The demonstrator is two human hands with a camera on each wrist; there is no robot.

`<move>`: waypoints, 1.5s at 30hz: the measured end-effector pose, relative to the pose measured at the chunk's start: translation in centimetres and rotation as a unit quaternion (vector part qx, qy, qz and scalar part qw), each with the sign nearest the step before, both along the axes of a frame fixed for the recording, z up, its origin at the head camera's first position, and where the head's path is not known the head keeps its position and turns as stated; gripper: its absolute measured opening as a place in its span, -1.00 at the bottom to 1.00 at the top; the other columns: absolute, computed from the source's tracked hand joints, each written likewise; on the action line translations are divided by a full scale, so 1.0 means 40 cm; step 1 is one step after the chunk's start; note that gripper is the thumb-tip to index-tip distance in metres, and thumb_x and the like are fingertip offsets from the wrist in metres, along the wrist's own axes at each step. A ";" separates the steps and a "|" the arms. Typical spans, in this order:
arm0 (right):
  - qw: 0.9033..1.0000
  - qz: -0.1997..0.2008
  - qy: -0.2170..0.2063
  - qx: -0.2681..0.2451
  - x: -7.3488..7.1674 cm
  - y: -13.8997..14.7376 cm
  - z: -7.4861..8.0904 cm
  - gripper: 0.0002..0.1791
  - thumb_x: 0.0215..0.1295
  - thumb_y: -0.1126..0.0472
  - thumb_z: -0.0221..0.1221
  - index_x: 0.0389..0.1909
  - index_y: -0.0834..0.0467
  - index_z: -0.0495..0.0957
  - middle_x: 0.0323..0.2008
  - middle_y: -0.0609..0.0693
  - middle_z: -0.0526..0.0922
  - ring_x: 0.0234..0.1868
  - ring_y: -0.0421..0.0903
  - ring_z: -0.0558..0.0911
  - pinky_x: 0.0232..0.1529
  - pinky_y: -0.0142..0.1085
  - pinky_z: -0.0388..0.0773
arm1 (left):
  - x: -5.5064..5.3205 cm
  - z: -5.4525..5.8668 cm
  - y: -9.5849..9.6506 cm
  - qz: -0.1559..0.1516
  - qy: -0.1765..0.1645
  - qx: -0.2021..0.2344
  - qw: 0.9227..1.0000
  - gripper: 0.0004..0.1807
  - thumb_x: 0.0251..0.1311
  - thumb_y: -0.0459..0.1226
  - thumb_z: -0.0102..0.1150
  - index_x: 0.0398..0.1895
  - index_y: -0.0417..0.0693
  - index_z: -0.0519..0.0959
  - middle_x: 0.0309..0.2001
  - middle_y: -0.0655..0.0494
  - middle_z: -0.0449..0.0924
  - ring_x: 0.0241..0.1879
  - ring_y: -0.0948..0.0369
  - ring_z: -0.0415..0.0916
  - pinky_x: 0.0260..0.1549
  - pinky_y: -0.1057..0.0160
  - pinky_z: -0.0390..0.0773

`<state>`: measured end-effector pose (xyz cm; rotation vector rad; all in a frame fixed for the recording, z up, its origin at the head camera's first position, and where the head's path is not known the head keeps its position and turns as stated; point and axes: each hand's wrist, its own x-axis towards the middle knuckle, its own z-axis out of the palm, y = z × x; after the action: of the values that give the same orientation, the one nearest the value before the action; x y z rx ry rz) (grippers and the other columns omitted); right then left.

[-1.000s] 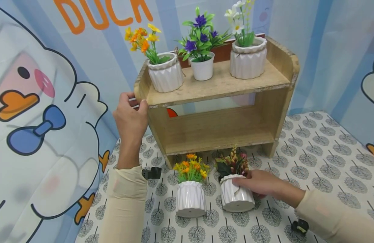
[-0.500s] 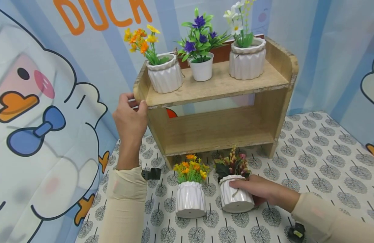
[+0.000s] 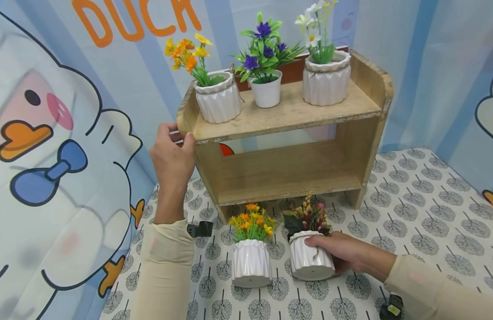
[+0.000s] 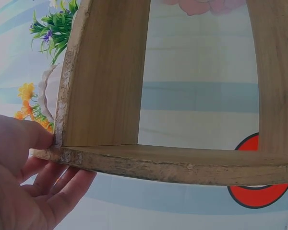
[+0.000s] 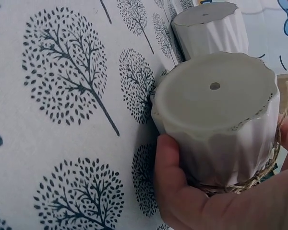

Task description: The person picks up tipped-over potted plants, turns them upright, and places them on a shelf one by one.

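My left hand (image 3: 172,160) grips the upper left corner of a two-tier wooden shelf (image 3: 286,171). In the left wrist view, the thumb lies on one side of the shelf's edge (image 4: 69,154) and the fingers on the other. My right hand (image 3: 348,251) holds a ribbed white flower pot (image 3: 310,260) with twine round its neck and reddish-pink flowers (image 3: 309,215). Its base, with a small hole, faces the right wrist camera. Left of it, another white pot (image 3: 251,264) with orange and yellow flowers (image 3: 252,222) lies on its side, base towards me.
On the top board stand a pot with orange and yellow flowers (image 3: 218,100), a small pot with purple flowers (image 3: 267,91) and a pot with white flowers (image 3: 327,82). A tree-print cloth (image 3: 414,213) covers the table. A duck-print curtain (image 3: 70,186) hangs behind and at the sides.
My right hand and wrist have shifted slightly left, with the thumb further onto the pot it holds. The left hand keeps its grip on the shelf, and the other pots stay in place.
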<state>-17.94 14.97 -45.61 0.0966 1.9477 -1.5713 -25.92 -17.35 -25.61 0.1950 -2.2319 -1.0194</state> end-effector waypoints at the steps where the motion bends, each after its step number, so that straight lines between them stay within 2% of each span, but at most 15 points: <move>1: 1.000 -0.003 0.002 0.004 0.000 -0.001 0.000 -0.46 0.32 -0.08 0.16 -0.07 0.38 0.57 -0.28 0.17 0.73 -0.33 -0.01 0.74 -0.25 -0.09 0.76 | 0.000 0.000 0.000 0.000 0.000 0.001 1.000 -0.64 0.36 -0.17 0.13 0.15 -0.12 0.52 0.01 -0.16 0.73 -0.02 0.01 0.71 -0.13 0.03 0.73; 8: 1.000 -0.009 0.004 0.016 0.000 -0.003 -0.002 -0.50 0.29 -0.08 0.15 -0.14 0.34 0.59 -0.34 0.14 0.72 -0.39 -0.02 0.71 -0.41 -0.18 0.70 | 0.001 0.000 -0.001 0.001 0.001 0.001 1.000 -0.64 0.36 -0.17 0.13 0.15 -0.12 0.52 0.01 -0.16 0.73 -0.01 0.01 0.71 -0.13 0.04 0.73; 15: 1.000 -0.008 0.000 0.021 -0.001 -0.001 -0.001 -0.52 0.32 -0.09 0.13 -0.15 0.30 0.59 -0.35 0.10 0.72 -0.41 -0.05 0.69 -0.47 -0.24 0.64 | -0.003 0.000 -0.003 0.001 0.006 0.005 1.000 -0.64 0.34 -0.18 0.15 0.13 -0.12 0.53 0.00 -0.16 0.75 -0.02 0.02 0.72 -0.11 0.03 0.72; 19: 1.000 -0.018 0.003 0.024 0.000 0.001 0.004 -0.51 0.32 -0.08 0.13 -0.12 0.32 0.56 -0.33 0.12 0.71 -0.40 -0.04 0.70 -0.43 -0.20 0.67 | -0.003 0.000 -0.003 0.001 0.006 0.007 1.000 -0.64 0.33 -0.18 0.15 0.13 -0.13 0.54 0.00 -0.16 0.75 -0.02 0.01 0.73 -0.11 0.04 0.72; 26: 1.000 -0.016 0.012 -0.002 0.004 0.005 0.016 -0.48 0.33 -0.03 0.14 -0.04 0.39 0.52 -0.28 0.14 0.72 -0.33 -0.03 0.72 -0.25 -0.11 0.74 | -0.001 0.002 -0.003 0.001 0.002 0.006 1.000 -0.63 0.34 -0.18 0.14 0.14 -0.13 0.53 0.00 -0.17 0.75 -0.04 0.00 0.72 -0.12 0.04 0.72; 32: 0.999 -0.019 0.032 0.020 0.008 0.009 0.023 -0.45 0.32 -0.03 0.17 0.02 0.40 0.43 -0.30 0.12 0.69 -0.36 -0.05 0.68 -0.31 -0.17 0.71 | -0.001 0.003 -0.001 0.002 -0.001 0.007 1.000 -0.63 0.34 -0.18 0.14 0.14 -0.13 0.53 0.00 -0.16 0.75 -0.03 0.01 0.73 -0.12 0.05 0.73; 38: 0.998 -0.028 0.041 0.030 0.008 0.013 0.027 -0.38 0.31 -0.03 0.18 0.09 0.43 0.35 -0.22 0.14 0.66 -0.31 -0.05 0.67 -0.27 -0.18 0.72 | -0.001 0.003 0.001 0.002 -0.008 0.006 1.000 -0.63 0.35 -0.18 0.13 0.15 -0.13 0.52 0.01 -0.15 0.75 -0.03 0.02 0.73 -0.11 0.05 0.73; 45: 0.996 -0.037 0.059 0.054 0.010 0.013 0.034 -0.37 0.29 -0.03 0.20 0.09 0.43 0.34 -0.22 0.13 0.63 -0.31 -0.07 0.62 -0.29 -0.24 0.68 | -0.001 0.002 0.000 0.002 -0.005 0.000 1.000 -0.64 0.36 -0.18 0.12 0.15 -0.13 0.52 0.00 -0.15 0.75 -0.03 0.02 0.73 -0.12 0.05 0.73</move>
<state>-17.54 15.49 -44.25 0.1237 2.1434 -1.5490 -25.97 -17.34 -25.54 0.2048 -2.2397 -1.0180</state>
